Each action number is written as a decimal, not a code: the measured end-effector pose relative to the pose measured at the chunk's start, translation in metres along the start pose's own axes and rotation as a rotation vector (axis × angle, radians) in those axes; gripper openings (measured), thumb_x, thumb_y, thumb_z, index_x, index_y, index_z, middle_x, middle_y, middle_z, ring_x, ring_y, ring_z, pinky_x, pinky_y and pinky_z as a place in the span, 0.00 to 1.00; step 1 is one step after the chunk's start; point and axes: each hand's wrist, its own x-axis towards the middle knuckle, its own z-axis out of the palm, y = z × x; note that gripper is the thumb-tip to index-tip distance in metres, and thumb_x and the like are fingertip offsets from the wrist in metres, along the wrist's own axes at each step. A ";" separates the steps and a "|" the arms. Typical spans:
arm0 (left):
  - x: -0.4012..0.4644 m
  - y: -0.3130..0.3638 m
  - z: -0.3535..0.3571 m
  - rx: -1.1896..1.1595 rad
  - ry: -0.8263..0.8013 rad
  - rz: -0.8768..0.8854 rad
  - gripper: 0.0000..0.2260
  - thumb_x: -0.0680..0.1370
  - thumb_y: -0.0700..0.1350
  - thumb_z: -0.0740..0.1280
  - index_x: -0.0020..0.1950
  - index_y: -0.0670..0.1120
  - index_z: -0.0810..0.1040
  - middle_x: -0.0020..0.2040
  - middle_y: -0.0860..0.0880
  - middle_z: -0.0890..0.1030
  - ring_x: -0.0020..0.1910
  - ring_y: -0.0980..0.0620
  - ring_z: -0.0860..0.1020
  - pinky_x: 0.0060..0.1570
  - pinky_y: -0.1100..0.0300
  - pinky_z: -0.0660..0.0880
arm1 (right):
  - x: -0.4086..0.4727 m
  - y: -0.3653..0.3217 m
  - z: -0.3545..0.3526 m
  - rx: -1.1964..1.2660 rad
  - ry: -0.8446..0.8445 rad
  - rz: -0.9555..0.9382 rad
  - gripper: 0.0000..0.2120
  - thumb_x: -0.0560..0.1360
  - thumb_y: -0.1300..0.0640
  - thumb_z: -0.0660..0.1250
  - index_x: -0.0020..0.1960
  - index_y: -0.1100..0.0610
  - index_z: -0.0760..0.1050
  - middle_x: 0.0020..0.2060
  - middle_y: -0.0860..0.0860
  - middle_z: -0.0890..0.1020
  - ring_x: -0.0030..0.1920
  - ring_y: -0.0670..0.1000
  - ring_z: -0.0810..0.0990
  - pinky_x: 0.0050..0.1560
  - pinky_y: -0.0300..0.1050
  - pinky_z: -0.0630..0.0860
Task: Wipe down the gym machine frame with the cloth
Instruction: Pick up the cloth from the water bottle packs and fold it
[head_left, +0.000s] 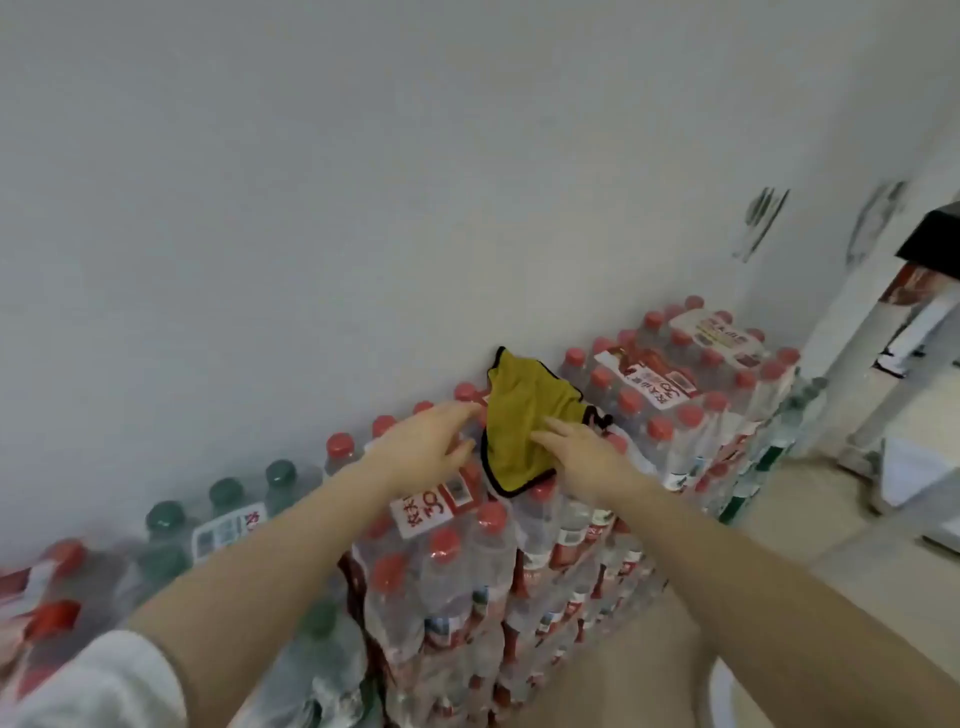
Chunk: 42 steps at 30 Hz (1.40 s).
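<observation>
Fingers of the right hand lie straight on the soft yellow black-edged cloth; the left hand, seemingly relaxed, hovers just beside it, holding nothing.

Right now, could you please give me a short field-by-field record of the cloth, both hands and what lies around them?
cloth: yellow cloth with black edging, lying on a shrink-wrapped pack of red-capped bottles
left hand: left hand, fingers straight, at the cloth's left edge
right hand: right hand, fingers straight, resting on the cloth
nearby: green-capped bottles to the left, white wall behind
gym machine: not in view
</observation>
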 end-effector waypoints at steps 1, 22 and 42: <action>0.012 -0.005 -0.003 -0.002 -0.031 0.003 0.21 0.80 0.46 0.58 0.73 0.48 0.62 0.67 0.48 0.71 0.60 0.49 0.74 0.56 0.57 0.70 | 0.012 0.003 0.000 -0.034 -0.023 -0.008 0.27 0.78 0.63 0.57 0.75 0.51 0.58 0.76 0.51 0.54 0.74 0.55 0.54 0.70 0.53 0.60; 0.062 0.003 0.006 -0.333 -0.070 0.059 0.27 0.77 0.53 0.63 0.73 0.49 0.60 0.67 0.56 0.68 0.63 0.58 0.68 0.60 0.66 0.64 | 0.039 0.011 -0.052 0.447 0.254 -0.027 0.04 0.82 0.57 0.53 0.51 0.58 0.63 0.36 0.52 0.73 0.36 0.52 0.73 0.38 0.48 0.68; 0.072 0.112 -0.028 -1.333 0.125 -0.368 0.08 0.78 0.47 0.63 0.43 0.45 0.77 0.40 0.46 0.81 0.41 0.49 0.78 0.48 0.55 0.74 | -0.085 0.101 -0.094 0.497 0.159 0.265 0.05 0.79 0.59 0.59 0.53 0.56 0.73 0.48 0.53 0.77 0.49 0.54 0.76 0.50 0.49 0.72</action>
